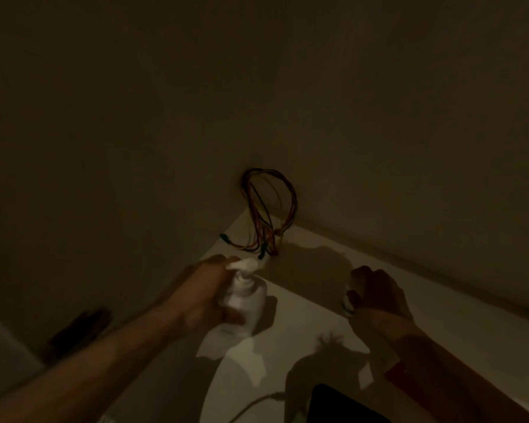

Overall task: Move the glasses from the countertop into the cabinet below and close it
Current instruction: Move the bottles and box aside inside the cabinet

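Left grip around white glass

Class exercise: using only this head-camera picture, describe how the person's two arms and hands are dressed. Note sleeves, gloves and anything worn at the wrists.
Both hands are bare, without gloves. The left hand leads back to a forearm bare as far as the frame shows, with no sleeve, watch or band visible. The right hand has a forearm with a red patch beside it, perhaps a sleeve cuff; the dim light leaves that unclear. No rings can be made out.

- The place looked like a dim room in a home, possibly unfinished.
- A white, smooth countertop met plain beige plastered walls in a corner.
- A loose bundle of red, yellow and dark wires hung from the wall.
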A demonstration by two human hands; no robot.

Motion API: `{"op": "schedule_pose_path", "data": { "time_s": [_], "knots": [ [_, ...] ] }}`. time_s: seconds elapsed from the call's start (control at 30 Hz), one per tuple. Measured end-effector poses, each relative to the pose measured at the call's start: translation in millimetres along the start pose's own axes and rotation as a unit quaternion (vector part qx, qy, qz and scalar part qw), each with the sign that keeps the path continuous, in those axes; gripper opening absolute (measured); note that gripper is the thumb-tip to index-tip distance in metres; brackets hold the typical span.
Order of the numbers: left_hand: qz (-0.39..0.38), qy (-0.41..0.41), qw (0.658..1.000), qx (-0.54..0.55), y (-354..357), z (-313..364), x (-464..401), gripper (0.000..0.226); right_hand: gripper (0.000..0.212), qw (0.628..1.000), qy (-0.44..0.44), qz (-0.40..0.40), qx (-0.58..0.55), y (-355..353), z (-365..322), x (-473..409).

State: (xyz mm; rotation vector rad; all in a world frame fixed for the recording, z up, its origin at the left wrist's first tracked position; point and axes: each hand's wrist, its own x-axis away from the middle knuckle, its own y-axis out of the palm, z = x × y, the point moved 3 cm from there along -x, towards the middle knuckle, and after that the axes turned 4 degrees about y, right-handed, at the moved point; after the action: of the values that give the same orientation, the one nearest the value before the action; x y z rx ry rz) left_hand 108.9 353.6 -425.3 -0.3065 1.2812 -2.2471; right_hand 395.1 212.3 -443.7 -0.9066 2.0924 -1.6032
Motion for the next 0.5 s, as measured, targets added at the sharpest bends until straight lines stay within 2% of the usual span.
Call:
{"op": "schedule_pose_path", "data": {
  "time_s": [0.03, 0.1, 0.13, 0.2, 0.3, 0.33, 0.5],
  "knots": [
    [0.015, -0.017, 0.998, 0.061, -3, -12, 1, 0.037, 0.050, 1.000, 0.007, 0.003, 0.000, 0, -3, 0],
    [-0.015, 0.005, 0.994, 0.112, -7, -31, 4, 0.028, 0.047, 1.000, 0.002, 0.018, -0.011, -3, -16, 0],
    [-0.028, -0.004, 0.992, 0.120, -9, -38, -1, 0.016, 0.046, 1.000, -0.016, 0.021, -0.015, -3, -27, 0],
    [-0.043, -0.032, 0.992, 0.117, -22, -49, -6, 0.017, 0.045, 0.998, -0.060, 0.009, -0.005, -1, -54, -2],
    [-0.023, -0.046, 0.999, -0.011, -33, -58, -11, 0.066, 0.048, 0.995, -0.096, -0.018, 0.001, 8, -103, -7],
    [-0.023, -0.042, 0.998, -0.032, -35, -58, -10, 0.071, 0.049, 0.994, -0.103, -0.026, 0.006, 12, -119, -7],
    [-0.008, -0.050, 0.998, -0.032, -36, -58, -8, 0.065, 0.037, 0.979, -0.200, -0.021, -0.028, 34, -172, 6]
  ]
}}
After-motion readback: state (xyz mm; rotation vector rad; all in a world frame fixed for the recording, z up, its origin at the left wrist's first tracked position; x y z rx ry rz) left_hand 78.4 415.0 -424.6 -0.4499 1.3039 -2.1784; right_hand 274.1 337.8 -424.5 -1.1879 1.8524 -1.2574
